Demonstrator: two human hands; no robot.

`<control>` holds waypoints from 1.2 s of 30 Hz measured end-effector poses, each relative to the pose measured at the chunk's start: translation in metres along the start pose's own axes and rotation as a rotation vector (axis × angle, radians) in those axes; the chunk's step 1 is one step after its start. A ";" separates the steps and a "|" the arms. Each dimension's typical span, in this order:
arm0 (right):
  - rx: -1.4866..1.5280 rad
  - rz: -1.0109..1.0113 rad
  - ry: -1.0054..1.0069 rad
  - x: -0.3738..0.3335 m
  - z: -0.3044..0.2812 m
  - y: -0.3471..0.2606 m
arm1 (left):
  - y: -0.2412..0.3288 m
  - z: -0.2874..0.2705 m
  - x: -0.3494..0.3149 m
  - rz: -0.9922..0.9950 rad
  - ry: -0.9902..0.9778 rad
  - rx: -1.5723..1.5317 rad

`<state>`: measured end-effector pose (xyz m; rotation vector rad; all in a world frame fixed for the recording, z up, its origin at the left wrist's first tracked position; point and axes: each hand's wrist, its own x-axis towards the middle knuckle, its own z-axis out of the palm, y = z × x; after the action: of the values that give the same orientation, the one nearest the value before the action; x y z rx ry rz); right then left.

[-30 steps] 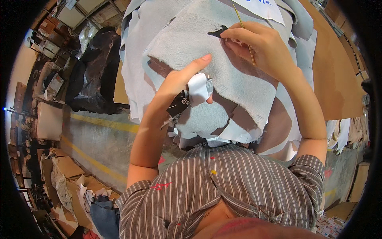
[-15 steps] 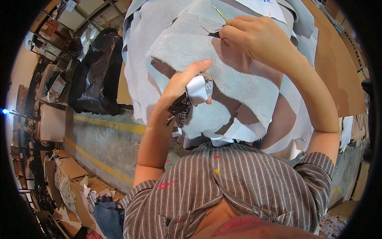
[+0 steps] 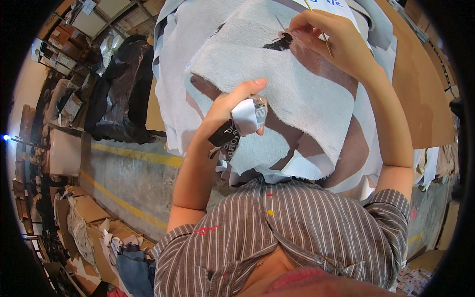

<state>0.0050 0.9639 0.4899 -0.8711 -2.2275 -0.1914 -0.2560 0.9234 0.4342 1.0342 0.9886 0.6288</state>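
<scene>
The right hand [image 3: 336, 42] grips a thin stick [image 3: 327, 43] beside the dark patch [image 3: 281, 43] on the hide [image 3: 247, 59], beneath both hands; the left hand [image 3: 224, 106] clasps a container [image 3: 245, 117]. A loosened grip could drop either onto the hide, perhaps marking it.

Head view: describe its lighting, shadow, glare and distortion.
Head view, lighting: the pale, fuzzy sheet is brightly lit; head view, shadow: a brownish one lies on it just below the right hand; head view, glare: a small bluish-white light flares at the left rim; head view, distortion: the brown board bows along its outer edge, and the corners go black.
</scene>
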 end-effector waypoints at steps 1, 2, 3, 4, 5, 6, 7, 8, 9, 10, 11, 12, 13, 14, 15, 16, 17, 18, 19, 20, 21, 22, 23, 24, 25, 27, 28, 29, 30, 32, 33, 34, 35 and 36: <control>0.031 0.007 -0.002 -0.002 0.001 0.000 | 0.000 0.000 0.000 -0.003 -0.006 -0.013; 0.059 0.019 -0.004 -0.003 0.001 -0.001 | 0.000 0.000 0.000 -0.005 -0.012 -0.027; 0.053 -0.005 -0.005 -0.004 0.001 -0.002 | 0.001 0.000 0.000 -0.012 -0.018 -0.036; 0.043 -0.023 -0.007 -0.006 0.001 -0.004 | 0.001 0.000 -0.001 -0.007 -0.022 -0.041; 0.027 -0.043 -0.011 -0.006 0.001 -0.005 | 0.001 0.000 -0.002 -0.002 -0.025 -0.045; -0.031 -0.078 -0.026 -0.007 0.000 -0.007 | 0.001 0.000 -0.003 0.013 -0.024 -0.044; -0.094 -0.114 -0.045 -0.007 0.000 -0.008 | 0.001 0.000 -0.003 0.021 -0.020 -0.035; -0.157 -0.150 -0.063 -0.006 0.000 -0.010 | 0.001 0.001 -0.004 0.033 -0.027 -0.052; -0.224 -0.191 -0.083 -0.005 0.000 -0.012 | 0.002 0.001 -0.005 0.040 -0.030 -0.062; -0.290 -0.232 -0.104 -0.004 0.000 -0.014 | 0.002 0.001 -0.005 0.045 -0.033 -0.073; -0.370 -0.270 -0.115 -0.002 0.001 -0.016 | 0.002 0.002 -0.005 0.046 -0.029 -0.073; -0.395 -0.307 -0.128 0.000 0.002 -0.017 | 0.002 0.002 -0.005 0.049 -0.026 -0.075; -0.433 -0.339 -0.131 0.001 0.004 -0.019 | 0.002 0.002 -0.006 0.056 -0.024 -0.076; -0.481 -0.372 -0.131 0.003 0.005 -0.020 | 0.002 0.002 -0.006 0.045 -0.007 -0.074; -0.462 -0.356 -0.147 0.005 0.006 -0.020 | 0.001 0.002 -0.006 0.040 0.007 -0.072; -0.451 -0.341 -0.159 0.007 0.007 -0.020 | 0.001 0.002 -0.005 0.035 0.021 -0.069; -0.448 -0.358 -0.169 0.008 0.006 -0.018 | 0.001 0.002 -0.005 0.021 0.019 -0.068; -0.414 -0.286 -0.126 0.009 0.005 -0.016 | 0.000 0.002 -0.005 0.009 0.017 -0.068; -0.386 -0.246 -0.079 0.009 0.003 -0.013 | 0.000 0.002 -0.005 0.020 0.011 -0.074; -0.361 -0.202 -0.022 0.010 0.001 -0.008 | -0.001 0.002 -0.005 0.024 0.003 -0.079; -0.277 -0.138 -0.019 0.009 -0.001 -0.004 | -0.001 0.002 -0.005 0.050 -0.009 -0.091; -0.197 -0.070 -0.003 0.007 -0.002 0.000 | -0.001 0.002 -0.005 0.074 -0.021 -0.098; -0.117 -0.003 0.013 0.005 -0.002 0.004 | -0.001 0.002 -0.005 0.065 -0.020 -0.099; -0.035 0.065 0.031 0.003 -0.002 0.007 | -0.001 0.002 -0.005 0.053 -0.019 -0.095; 0.046 0.132 0.048 0.001 0.000 0.010 | -0.001 0.001 -0.005 0.042 -0.016 -0.083; 0.160 0.196 0.064 -0.004 0.004 0.012 | 0.000 0.001 -0.005 0.019 -0.008 -0.053; 0.191 0.193 0.063 -0.008 0.007 0.010 | 0.000 0.001 -0.005 0.012 0.002 -0.032; 0.202 0.225 0.033 -0.011 0.008 0.008 | 0.000 0.001 -0.006 0.000 0.017 -0.018; 0.204 0.188 0.061 -0.014 0.009 0.004 | 0.000 0.001 -0.007 -0.006 0.039 0.000; 0.169 0.181 0.056 -0.021 0.011 -0.008 | 0.000 0.002 -0.009 0.009 0.045 0.010; 0.133 0.144 0.058 -0.025 0.013 -0.016 | -0.001 0.002 -0.010 0.032 0.029 0.001; 0.036 0.139 0.016 -0.029 0.015 -0.025 | -0.001 0.003 -0.012 0.051 0.019 -0.010; -0.060 0.134 -0.025 -0.033 0.018 -0.034 | -0.002 0.004 -0.013 0.037 0.027 -0.021; -0.160 0.116 -0.055 -0.037 0.019 -0.041 | -0.002 0.005 -0.014 0.019 0.041 -0.033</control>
<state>-0.0139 0.9200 0.4560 -1.1007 -2.2273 -0.2976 -0.2574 0.9094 0.4381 1.0061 1.0014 0.6822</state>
